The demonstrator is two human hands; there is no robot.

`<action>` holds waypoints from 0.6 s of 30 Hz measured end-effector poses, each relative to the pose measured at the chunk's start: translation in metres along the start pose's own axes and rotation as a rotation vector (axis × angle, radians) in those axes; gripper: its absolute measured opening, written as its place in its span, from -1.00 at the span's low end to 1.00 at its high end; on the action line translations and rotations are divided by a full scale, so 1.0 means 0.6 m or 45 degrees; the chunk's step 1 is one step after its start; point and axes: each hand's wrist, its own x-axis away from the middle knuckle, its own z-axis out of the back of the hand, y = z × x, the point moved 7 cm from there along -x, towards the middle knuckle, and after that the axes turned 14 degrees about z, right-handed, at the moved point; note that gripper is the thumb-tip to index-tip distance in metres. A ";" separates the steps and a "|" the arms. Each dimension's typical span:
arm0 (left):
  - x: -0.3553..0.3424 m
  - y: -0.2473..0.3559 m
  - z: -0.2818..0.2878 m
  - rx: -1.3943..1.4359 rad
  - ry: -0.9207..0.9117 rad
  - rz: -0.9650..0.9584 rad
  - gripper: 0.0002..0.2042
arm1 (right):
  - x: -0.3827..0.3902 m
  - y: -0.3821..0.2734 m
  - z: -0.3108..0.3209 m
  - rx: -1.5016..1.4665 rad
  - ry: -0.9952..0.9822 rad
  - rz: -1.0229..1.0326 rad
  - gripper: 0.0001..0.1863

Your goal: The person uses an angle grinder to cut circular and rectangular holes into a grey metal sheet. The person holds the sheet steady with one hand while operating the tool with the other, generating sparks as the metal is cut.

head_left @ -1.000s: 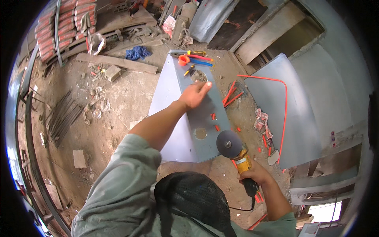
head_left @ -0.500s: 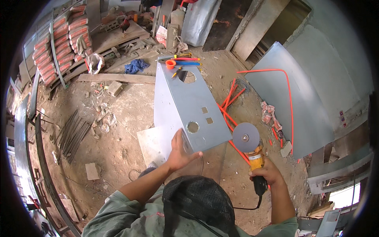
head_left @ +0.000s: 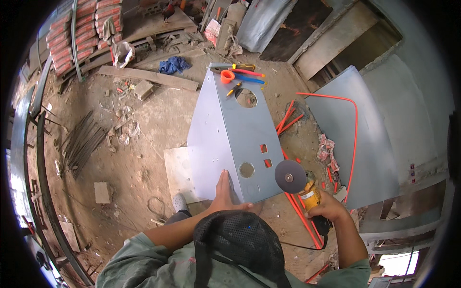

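Note:
A grey sheet-metal box stands before me, its top cut with two round holes and two small square ones. Against its left side near the front corner rests my left hand, fingers stretched and thumb out along the near edge. My right hand is wrapped round the body of a yellow angle grinder. Its grey cutting disc is at the box's near right corner; whether they touch I cannot tell. On the box's far end lie an orange cup, a small yellow-and-black tool and colored-handled tools.
Orange tubes lie under and beside the grinder. A large grey metal sheet leans at the right. Thin rods, a block and rubble litter the floor on the left. Stacked bags stand far left.
The view has shifted, so the box sits lower and farther right in it. The grinder has come closer to the box, its disc now more tilted. My left hand stays against the box.

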 end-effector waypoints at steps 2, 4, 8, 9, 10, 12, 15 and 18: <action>0.002 0.000 -0.002 0.003 0.012 -0.032 0.54 | -0.014 -0.001 0.002 0.053 -0.049 0.010 -0.31; 0.002 -0.002 -0.004 -0.001 0.012 -0.035 0.53 | -0.030 0.002 0.006 0.040 -0.092 -0.005 -0.30; 0.004 0.001 -0.005 -0.022 0.042 -0.116 0.48 | -0.065 0.003 0.019 0.350 -0.242 0.041 -0.30; 0.006 -0.001 -0.010 -0.035 0.052 -0.108 0.47 | -0.068 0.004 0.018 0.241 -0.269 0.050 -0.30; 0.007 -0.001 -0.012 -0.022 0.063 -0.121 0.45 | -0.073 0.007 0.020 0.191 -0.291 0.022 -0.30; 0.004 -0.008 -0.015 -0.015 0.063 -0.067 0.42 | -0.085 0.011 0.020 0.150 -0.342 0.013 -0.32; 0.010 -0.012 -0.024 0.049 0.079 -0.055 0.37 | -0.096 0.015 0.013 0.146 -0.409 0.047 -0.35; 0.013 -0.014 -0.027 0.092 0.071 -0.061 0.35 | -0.100 0.018 0.009 0.118 -0.451 0.037 -0.39</action>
